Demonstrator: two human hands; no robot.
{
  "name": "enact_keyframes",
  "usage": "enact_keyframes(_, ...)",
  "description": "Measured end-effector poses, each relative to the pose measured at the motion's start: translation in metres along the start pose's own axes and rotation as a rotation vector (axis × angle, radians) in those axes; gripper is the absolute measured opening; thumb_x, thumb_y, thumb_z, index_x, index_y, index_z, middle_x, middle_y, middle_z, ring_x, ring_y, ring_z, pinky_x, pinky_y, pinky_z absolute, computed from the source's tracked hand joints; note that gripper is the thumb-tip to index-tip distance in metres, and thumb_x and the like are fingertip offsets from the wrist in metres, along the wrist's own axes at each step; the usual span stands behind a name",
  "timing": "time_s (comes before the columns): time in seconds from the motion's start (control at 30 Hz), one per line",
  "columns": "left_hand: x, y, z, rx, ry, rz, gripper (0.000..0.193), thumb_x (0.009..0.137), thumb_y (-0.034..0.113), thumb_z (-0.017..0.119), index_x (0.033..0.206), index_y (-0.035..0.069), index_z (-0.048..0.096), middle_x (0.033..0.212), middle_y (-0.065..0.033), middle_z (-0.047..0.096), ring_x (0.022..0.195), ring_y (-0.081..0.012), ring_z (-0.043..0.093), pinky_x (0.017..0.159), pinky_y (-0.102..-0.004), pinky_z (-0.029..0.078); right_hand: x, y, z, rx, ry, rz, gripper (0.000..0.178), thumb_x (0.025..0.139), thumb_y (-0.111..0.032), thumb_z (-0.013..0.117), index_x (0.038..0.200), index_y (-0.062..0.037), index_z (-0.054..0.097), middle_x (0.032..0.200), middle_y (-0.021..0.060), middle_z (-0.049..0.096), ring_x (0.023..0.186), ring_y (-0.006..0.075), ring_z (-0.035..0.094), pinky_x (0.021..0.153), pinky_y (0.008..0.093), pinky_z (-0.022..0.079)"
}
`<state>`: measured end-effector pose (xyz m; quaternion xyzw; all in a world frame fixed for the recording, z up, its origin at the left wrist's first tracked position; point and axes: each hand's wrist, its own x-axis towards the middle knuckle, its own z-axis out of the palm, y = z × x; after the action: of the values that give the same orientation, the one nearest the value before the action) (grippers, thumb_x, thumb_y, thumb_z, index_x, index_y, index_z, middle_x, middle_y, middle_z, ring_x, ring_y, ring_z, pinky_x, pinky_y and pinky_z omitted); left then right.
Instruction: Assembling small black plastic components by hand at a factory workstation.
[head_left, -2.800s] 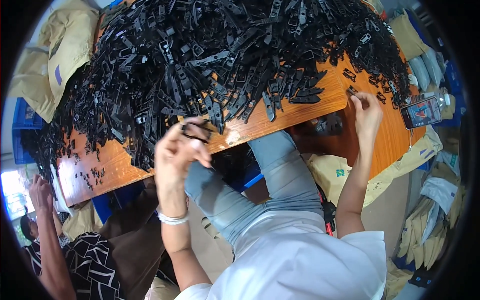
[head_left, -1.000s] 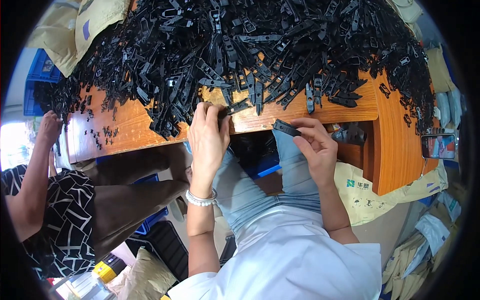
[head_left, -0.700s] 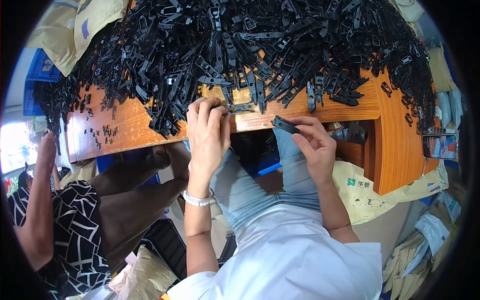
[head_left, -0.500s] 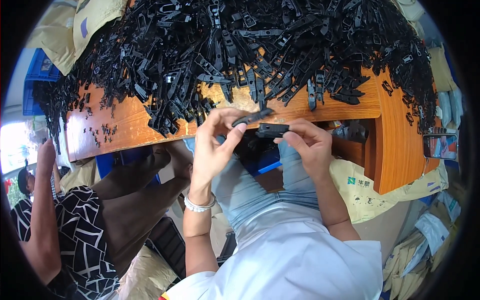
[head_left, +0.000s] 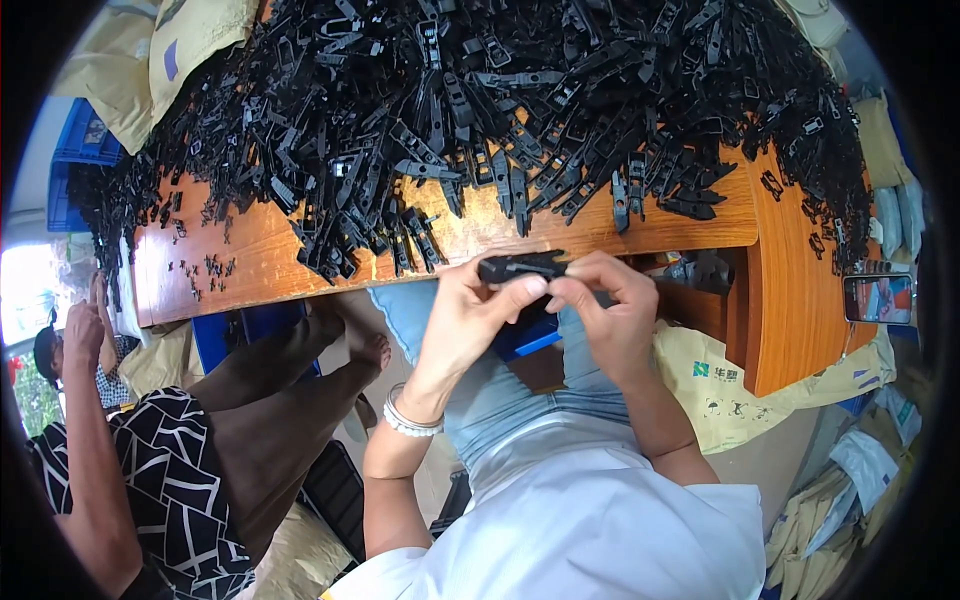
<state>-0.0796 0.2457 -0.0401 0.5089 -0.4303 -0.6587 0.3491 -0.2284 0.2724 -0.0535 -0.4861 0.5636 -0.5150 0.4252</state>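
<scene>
My left hand (head_left: pixel 468 318) is closed around a long, narrow black plastic part (head_left: pixel 520 267), thumb along its near side. At the part's right end, my right hand (head_left: pixel 615 308) pinches with thumb and forefinger. The fingers hide much of that end, so I cannot tell whether one piece or two joined pieces are held. Both hands are over my lap, just in front of the table edge. Beyond them a large heap of similar black plastic parts (head_left: pixel 440 110) covers much of the wooden table (head_left: pixel 270 270).
Small black pieces (head_left: pixel 205 270) lie scattered at the table's left. An open drawer space (head_left: pixel 690 300) is under the right side, near a phone (head_left: pixel 878 298). Another person (head_left: pixel 170 470) sits at my left. Paper sacks (head_left: pixel 725 390) and blue crates (head_left: pixel 85 150) stand around.
Two black parts that were held apart, one in each hand, are now brought together. My left hand has moved lower and right; the right hand's fingers have closed in toward it.
</scene>
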Motion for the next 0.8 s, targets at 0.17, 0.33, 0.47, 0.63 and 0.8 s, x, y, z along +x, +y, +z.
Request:
enact_keyframes(0.17, 0.003, -0.003, 0.005, -0.052, -0.073, 0.078, 0.016, 0.081, 0.016, 0.065, 0.078, 0.001, 0.060, 0.064, 0.0039, 0.052, 0.057, -0.0023, 0.042, 0.050, -0.0181, 0.035, -0.001, 0.014, 0.005, 0.249, -0.011, 0.095, 0.008, 0.078, 0.000, 0.061, 0.084, 0.0043, 0.057, 0.080, 0.0052, 0.055, 0.064, 0.0092, 0.054, 0.055, 0.0199, 0.040)
enact_keyframes(0.33, 0.010, 0.004, 0.012, -0.049, -0.159, 0.120, 0.019, 0.081, 0.018, 0.064, 0.078, -0.001, 0.060, 0.068, -0.0023, 0.056, 0.055, -0.0046, 0.045, 0.048, -0.0171, 0.032, 0.001, 0.008, -0.005, 0.348, -0.097, 0.055, 0.013, 0.084, -0.004, 0.055, 0.093, 0.0046, 0.055, 0.089, 0.0069, 0.053, 0.066, 0.0090, 0.054, 0.055, 0.0202, 0.041)
enact_keyframes(0.47, 0.055, 0.028, 0.008, 0.392, -0.489, 0.511, 0.012, 0.080, 0.011, 0.059, 0.081, -0.002, 0.059, 0.074, -0.0084, 0.058, 0.064, -0.0158, 0.052, 0.058, -0.0269, 0.042, 0.010, 0.023, -0.014, 0.381, 0.092, 0.013, 0.022, 0.088, -0.014, 0.054, 0.097, 0.0058, 0.055, 0.083, 0.0111, 0.058, 0.064, 0.0116, 0.057, 0.054, 0.0205, 0.043)
enact_keyframes(0.63, 0.190, 0.078, 0.007, 0.762, 0.239, 0.899, 0.017, 0.078, 0.011, 0.059, 0.086, -0.004, 0.059, 0.092, -0.0198, 0.057, 0.080, -0.0323, 0.058, 0.070, -0.0341, 0.046, 0.013, 0.022, -0.032, 0.396, 0.219, 0.025, 0.028, 0.088, -0.018, 0.054, 0.097, 0.0090, 0.055, 0.074, 0.0140, 0.061, 0.060, 0.0152, 0.059, 0.053, 0.0205, 0.044)
enact_keyframes(0.8, 0.267, 0.094, 0.016, 1.367, 0.573, 0.906, 0.025, 0.071, 0.018, 0.065, 0.084, -0.002, 0.057, 0.082, -0.0186, 0.059, 0.067, -0.0291, 0.060, 0.063, -0.0354, 0.048, 0.000, 0.016, -0.026, 0.441, 0.081, 0.072, 0.025, 0.086, -0.016, 0.056, 0.092, 0.0085, 0.057, 0.077, 0.0133, 0.061, 0.062, 0.0153, 0.059, 0.049, 0.0208, 0.045)
